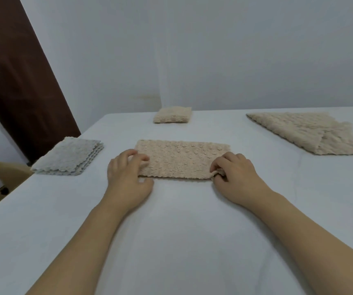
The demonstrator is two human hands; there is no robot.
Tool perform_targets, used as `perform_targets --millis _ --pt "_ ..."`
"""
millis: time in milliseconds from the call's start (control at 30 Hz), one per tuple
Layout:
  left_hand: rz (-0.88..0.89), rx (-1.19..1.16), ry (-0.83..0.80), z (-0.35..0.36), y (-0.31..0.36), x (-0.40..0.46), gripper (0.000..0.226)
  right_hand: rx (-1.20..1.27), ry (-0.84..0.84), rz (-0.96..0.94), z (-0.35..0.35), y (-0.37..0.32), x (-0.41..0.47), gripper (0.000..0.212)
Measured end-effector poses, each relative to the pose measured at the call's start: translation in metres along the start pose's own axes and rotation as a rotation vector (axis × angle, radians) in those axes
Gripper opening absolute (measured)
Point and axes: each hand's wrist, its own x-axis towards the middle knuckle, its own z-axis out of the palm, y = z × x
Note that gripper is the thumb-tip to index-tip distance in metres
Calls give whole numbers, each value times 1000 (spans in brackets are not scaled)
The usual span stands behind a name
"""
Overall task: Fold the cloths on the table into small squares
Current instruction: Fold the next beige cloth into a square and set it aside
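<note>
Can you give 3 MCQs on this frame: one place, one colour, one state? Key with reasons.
1. Where is the grey stack of folded cloths?
A. Near the table's left edge
B. Against the far wall
C. Under the right hand

2. What colour is the cloth between the hands?
A. Dark blue
B. Beige
C. Red

3. What is the right hand doing?
A. Hovering in the air
B. Lying flat on bare table
C. Pinching the cloth's near right corner

Key: A, the stack sits by the left rim of the white table, left of the left hand. B, its pile is beige. C, thumb and fingers curl round that lifted corner.
</note>
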Motion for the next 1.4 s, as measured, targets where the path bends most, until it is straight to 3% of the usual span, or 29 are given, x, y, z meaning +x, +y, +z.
perform_targets --millis 133,300,633,700,833,1033,1100,1267,1400 --pt "252 -46 -184 13 17 9 40 29 -25 -2 2 -2 4 20" --pt "351 112 -71 23 20 26 19 57 -55 23 3 0 5 26" --pt "203 -130 -12 3 36 16 11 146 -89 -36 -7 -2 5 38" --pt "102 -292 9 1 42 15 12 117 -119 -54 -7 -3 5 45" --pt "-201 -761 16 -8 49 16 10 159 -90 -101 -5 0 5 40" --pt "-228 -785 -98 -9 53 15 22 144 -41 -138 -5 -7 2 73" --pt "-232 -797 -135 -9 58 12 29 119 14 -149 -2 -6 3 73" --pt "-365 -1186 -177 -13 73 10 25 169 77 -182 -1 -2 4 73" --pt "-389 -1117 -148 -8 66 12 21 250 69 -168 -2 0 6 56"
